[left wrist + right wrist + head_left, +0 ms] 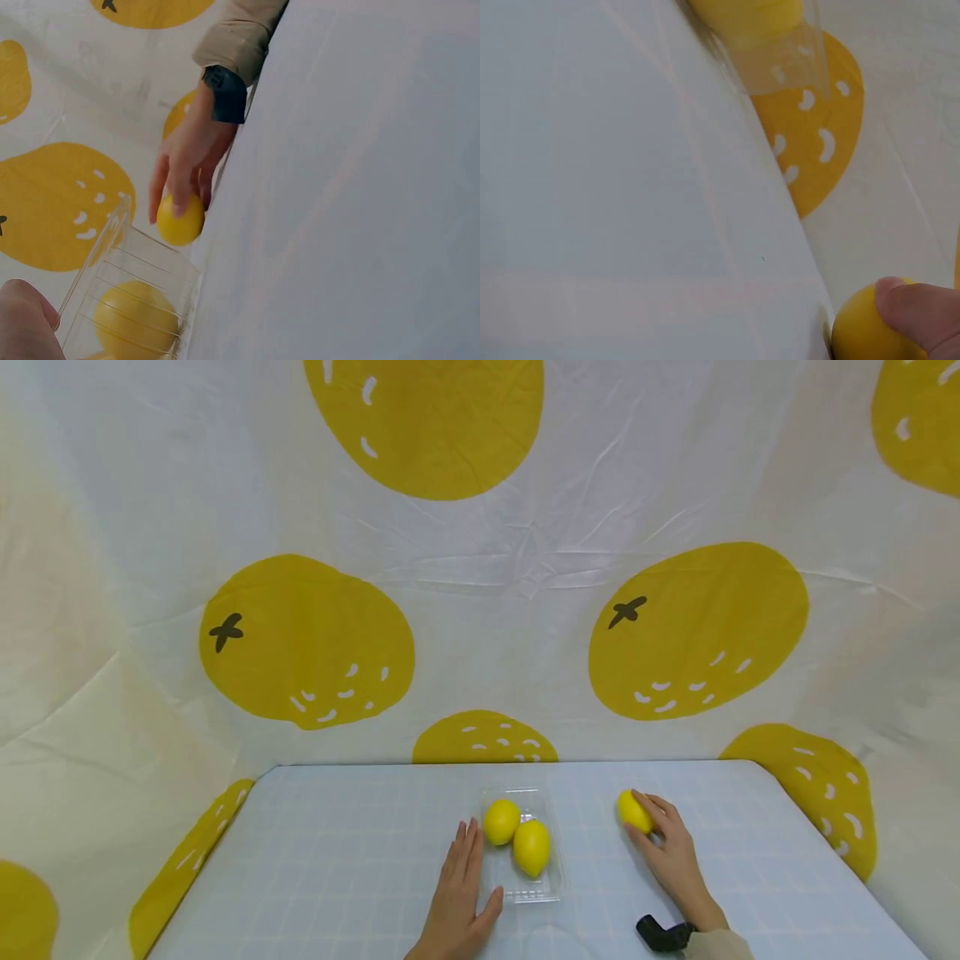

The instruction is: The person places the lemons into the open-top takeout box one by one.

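Note:
A clear plastic tray (498, 868) stands on the table with two yellow lemons in it, a rounder one (501, 822) at the back left and a longer one (532, 849) nearer the front. My left hand (459, 897) lies along the tray's left side, its fingers straight and its thumb spread at the near corner. To the right of the tray, my right hand (670, 852) grips a third lemon (630, 811) between thumb and fingers. That lemon sits at or just above the tabletop; I cannot tell which. In the right wrist view the thumb (919, 311) presses on this lemon.
A pale blue checked cloth covers the table (337, 860). Behind it hangs a white curtain (510, 635) printed with large yellow fruit. A dark band (663, 933) is on my right wrist. A faint clear round thing (555, 942) lies at the near edge.

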`<move>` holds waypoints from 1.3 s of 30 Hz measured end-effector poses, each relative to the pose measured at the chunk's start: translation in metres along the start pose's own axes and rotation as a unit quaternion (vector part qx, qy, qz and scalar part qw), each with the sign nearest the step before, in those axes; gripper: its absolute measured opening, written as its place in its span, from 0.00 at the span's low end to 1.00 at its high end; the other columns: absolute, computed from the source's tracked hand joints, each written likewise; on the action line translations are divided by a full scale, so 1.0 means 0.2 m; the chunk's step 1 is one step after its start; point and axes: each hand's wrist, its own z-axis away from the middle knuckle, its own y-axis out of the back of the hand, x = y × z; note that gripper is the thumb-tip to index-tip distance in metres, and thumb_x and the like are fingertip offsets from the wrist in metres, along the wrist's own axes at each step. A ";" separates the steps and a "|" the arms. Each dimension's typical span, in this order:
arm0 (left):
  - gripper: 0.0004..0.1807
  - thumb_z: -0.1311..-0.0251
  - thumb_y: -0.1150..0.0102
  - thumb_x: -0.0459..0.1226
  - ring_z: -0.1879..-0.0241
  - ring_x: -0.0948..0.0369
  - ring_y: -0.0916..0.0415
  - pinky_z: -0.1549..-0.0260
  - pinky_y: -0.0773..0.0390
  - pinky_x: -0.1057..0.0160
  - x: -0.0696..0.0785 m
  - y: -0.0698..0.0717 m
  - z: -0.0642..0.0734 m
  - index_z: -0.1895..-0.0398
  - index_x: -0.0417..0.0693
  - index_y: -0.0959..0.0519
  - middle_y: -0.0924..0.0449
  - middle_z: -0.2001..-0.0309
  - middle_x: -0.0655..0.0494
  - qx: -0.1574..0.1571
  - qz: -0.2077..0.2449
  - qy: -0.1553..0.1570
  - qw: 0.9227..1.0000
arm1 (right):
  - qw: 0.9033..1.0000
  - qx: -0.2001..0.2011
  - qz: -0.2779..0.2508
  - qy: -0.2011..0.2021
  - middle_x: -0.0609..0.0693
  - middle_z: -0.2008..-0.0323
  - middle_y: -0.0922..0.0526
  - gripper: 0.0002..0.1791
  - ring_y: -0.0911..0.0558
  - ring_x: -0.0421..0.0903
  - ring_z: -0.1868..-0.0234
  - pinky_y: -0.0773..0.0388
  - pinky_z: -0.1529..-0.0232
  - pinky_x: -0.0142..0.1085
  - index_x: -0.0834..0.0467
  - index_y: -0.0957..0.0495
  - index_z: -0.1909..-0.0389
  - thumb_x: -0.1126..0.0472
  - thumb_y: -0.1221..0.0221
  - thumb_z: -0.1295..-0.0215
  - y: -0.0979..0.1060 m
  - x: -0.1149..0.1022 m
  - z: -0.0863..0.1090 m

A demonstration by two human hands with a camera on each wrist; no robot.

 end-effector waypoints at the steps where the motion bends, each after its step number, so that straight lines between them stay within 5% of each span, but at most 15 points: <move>1: 0.45 0.38 0.40 0.46 0.23 0.51 0.57 0.27 0.69 0.66 0.00 0.00 0.00 0.23 0.38 0.47 0.53 0.21 0.47 0.000 -0.001 0.000 1.000 | 1.000 -0.002 0.001 -0.006 0.60 0.43 0.27 0.31 0.26 0.51 0.47 0.39 0.53 0.09 0.59 0.27 0.34 0.67 0.33 0.40 0.00 0.00 0.00; 8: 0.45 0.36 0.42 0.48 0.22 0.53 0.59 0.28 0.71 0.67 0.01 0.01 0.00 0.22 0.40 0.49 0.56 0.21 0.49 -0.018 -0.004 0.020 1.000 | 0.999 -0.021 -0.002 -0.037 0.56 0.45 0.29 0.33 0.28 0.47 0.49 0.37 0.54 0.11 0.57 0.26 0.35 0.64 0.29 0.43 -0.01 0.00 -0.01; 19: 0.45 0.36 0.42 0.48 0.22 0.54 0.60 0.27 0.68 0.64 0.01 0.00 -0.01 0.22 0.42 0.49 0.58 0.20 0.51 -0.017 0.001 0.025 1.000 | 1.000 -0.007 -0.006 -0.009 0.60 0.37 0.25 0.32 0.26 0.40 0.66 0.30 0.63 0.17 0.64 0.26 0.44 0.66 0.25 0.51 0.00 -0.01 -0.02; 29: 0.45 0.36 0.42 0.47 0.22 0.54 0.59 0.26 0.63 0.59 0.01 0.00 0.00 0.21 0.42 0.50 0.56 0.20 0.50 -0.022 0.006 0.025 0.999 | 0.996 -0.029 0.020 -0.077 0.53 0.57 0.21 0.36 0.28 0.42 0.70 0.27 0.67 0.29 0.58 0.28 0.44 0.55 0.23 0.53 0.00 -0.02 -0.01; 39: 0.45 0.37 0.42 0.46 0.22 0.53 0.59 0.27 0.69 0.65 0.00 0.00 0.00 0.22 0.41 0.50 0.56 0.21 0.49 -0.023 0.012 0.018 0.999 | 0.999 0.019 -0.020 -0.026 0.48 0.56 0.21 0.40 0.29 0.40 0.69 0.28 0.68 0.25 0.58 0.26 0.42 0.60 0.20 0.59 -0.03 -0.05 0.00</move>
